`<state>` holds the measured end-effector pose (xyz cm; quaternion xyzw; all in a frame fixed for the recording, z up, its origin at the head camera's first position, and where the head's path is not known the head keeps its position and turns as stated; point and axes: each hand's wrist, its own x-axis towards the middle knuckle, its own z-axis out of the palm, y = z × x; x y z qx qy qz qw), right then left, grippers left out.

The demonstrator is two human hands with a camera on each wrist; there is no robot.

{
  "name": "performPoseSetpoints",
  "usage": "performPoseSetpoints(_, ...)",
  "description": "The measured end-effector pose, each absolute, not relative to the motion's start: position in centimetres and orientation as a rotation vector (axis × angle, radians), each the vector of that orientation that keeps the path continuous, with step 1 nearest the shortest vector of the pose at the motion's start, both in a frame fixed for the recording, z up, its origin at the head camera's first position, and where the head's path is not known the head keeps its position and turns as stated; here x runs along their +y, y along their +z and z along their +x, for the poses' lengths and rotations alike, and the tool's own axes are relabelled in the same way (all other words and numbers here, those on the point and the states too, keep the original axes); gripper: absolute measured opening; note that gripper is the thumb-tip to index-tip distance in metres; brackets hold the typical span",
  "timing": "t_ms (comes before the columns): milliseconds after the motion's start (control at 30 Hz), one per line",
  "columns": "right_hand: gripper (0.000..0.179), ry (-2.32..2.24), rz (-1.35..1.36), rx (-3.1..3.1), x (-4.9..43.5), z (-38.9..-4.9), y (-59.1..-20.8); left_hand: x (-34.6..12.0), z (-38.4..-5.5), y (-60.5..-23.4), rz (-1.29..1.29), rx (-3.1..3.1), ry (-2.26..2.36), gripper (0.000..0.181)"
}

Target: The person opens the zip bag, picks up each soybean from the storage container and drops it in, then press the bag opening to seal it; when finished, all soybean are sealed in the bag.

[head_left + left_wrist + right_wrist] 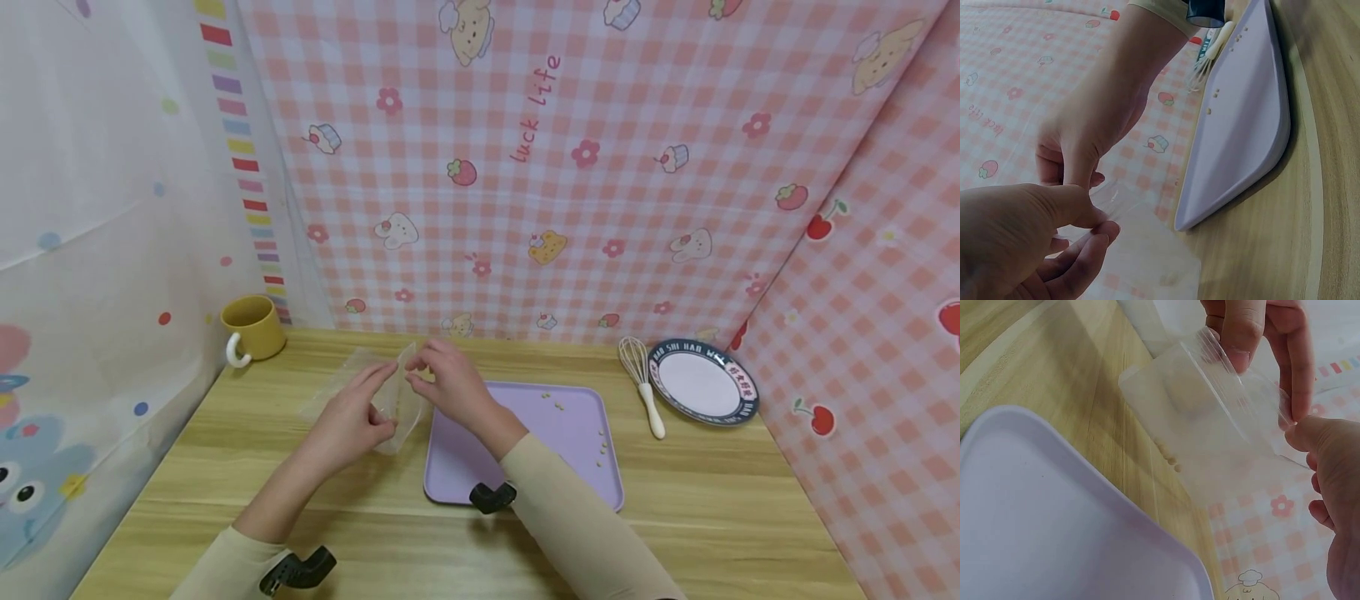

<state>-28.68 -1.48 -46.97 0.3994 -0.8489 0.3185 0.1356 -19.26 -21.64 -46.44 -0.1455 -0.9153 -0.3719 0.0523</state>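
A clear plastic zip bag (1210,469) hangs upright between my hands, beside the left edge of the lilac tray (487,458). My left hand (348,421) pinches the bag's upper edge between thumb and fingers. At the other end of that edge, my right hand (453,383) pinches the plastic with its thumb and fingertips. A few small tan pieces (1169,456) lie along the bag's bottom in the right wrist view. Several similar yellowish bits (602,446) are scattered on the tray. Whether the bag's mouth is sealed, I cannot tell.
Another sheet of clear plastic (322,404) lies on the wooden table left of my hands. A yellow mug (258,329) stands at the back left corner. To the tray's right are a whisk (648,404) and a dark-rimmed plate (701,382). Patterned cloth walls enclose the table.
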Motion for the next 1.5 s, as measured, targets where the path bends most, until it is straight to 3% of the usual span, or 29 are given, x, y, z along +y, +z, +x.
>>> performPoseSetpoints(800, 0.009, 1.100, 1.122, -2.418, 0.3, -27.4, -46.6, -21.8, -19.3, -46.7, -0.457, -2.769, -1.134, 0.087)
performPoseSetpoints(1167, 0.010, 1.257, 0.908, -2.564, 6.5, -27.4, -47.9, -21.9, -19.2, -46.7, -0.432, -2.777, -1.095, 0.088)
performPoseSetpoints(1500, 0.014, 1.094, 0.785, -2.687, 14.2, -28.2, -49.1, -21.7, -19.4, -46.8, -0.447, -2.775, -1.107, 0.088)
